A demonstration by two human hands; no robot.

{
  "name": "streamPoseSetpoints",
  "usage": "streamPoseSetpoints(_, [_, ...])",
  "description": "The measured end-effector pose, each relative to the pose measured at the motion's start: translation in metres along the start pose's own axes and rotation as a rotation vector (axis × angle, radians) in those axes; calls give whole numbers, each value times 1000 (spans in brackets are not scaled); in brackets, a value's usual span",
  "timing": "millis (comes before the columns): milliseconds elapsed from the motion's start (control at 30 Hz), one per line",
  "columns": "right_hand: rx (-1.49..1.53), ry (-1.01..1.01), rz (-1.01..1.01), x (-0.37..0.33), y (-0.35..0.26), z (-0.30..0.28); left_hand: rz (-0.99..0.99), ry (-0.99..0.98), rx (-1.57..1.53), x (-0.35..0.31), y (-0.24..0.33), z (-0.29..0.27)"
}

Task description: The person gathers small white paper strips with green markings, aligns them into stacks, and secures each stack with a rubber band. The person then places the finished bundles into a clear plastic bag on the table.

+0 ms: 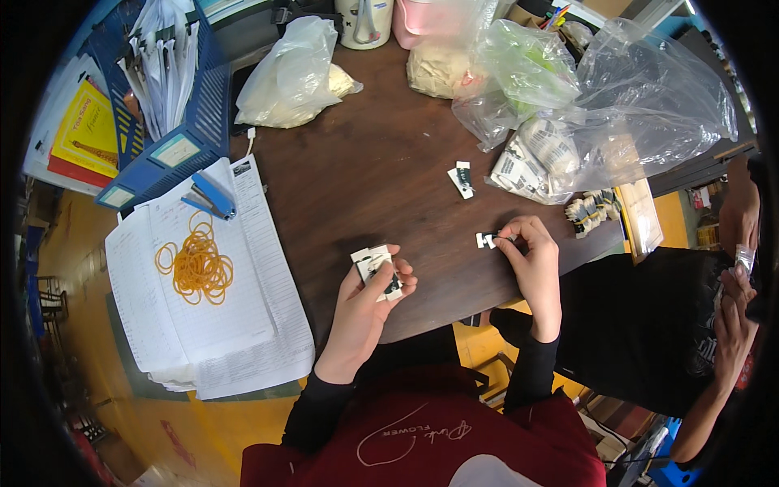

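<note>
My left hand [365, 304] is closed round a small stack of white and black labels [372, 261], its thumb pressed across the top. To the right, just above the tabletop near the front edge, my right hand [531, 258] pinches a small black-and-white label [486, 240] between thumb and fingertips. Farther back, a couple of loose labels of the same look [462, 179] lie overlapping on the dark wooden table [357, 170]. At the right edge sit several banded bundles of small labels [592, 213].
Yellow rubber bands [197, 268] and a blue stapler [213, 197] lie on papers [268, 325] at left, beside a blue file rack [174, 150]. Plastic bags [292, 73] stand at the back; a bag of white packets [531, 162] is at right. A co-worker's hands [734, 312] are far right.
</note>
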State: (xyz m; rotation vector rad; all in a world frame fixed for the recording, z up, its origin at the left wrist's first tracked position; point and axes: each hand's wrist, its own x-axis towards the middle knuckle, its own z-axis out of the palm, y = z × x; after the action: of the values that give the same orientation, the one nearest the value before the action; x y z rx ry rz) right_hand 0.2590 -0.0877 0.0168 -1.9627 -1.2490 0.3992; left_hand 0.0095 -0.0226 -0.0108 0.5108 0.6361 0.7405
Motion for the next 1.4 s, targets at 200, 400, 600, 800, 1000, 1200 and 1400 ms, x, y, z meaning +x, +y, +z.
streamPoseSetpoints(200, [-189,-79,-17,2,3,-5,6,-20,1,0,0,0])
streamPoseSetpoints(400, [128,-239,204,-3,-17,-8,-18,1,29,0,4,6])
streamPoseSetpoints(600, [392,-805,-426,13,-64,-4,-134,-143,82,-2,7,8])
streamPoseSetpoints(800, [229,-780,-427,30,-83,28,-130,-162,58,-7,2,7])
streamPoseSetpoints(1000, [274,-722,-445,27,-85,26,-82,-43,144,-9,-2,10])
streamPoseSetpoints(1200, [-33,38,-219,52,-44,36,-43,0,88,-8,2,4])
streamPoseSetpoints(1400, [-360,165,-343,37,-18,70,-28,16,71,-11,4,1])
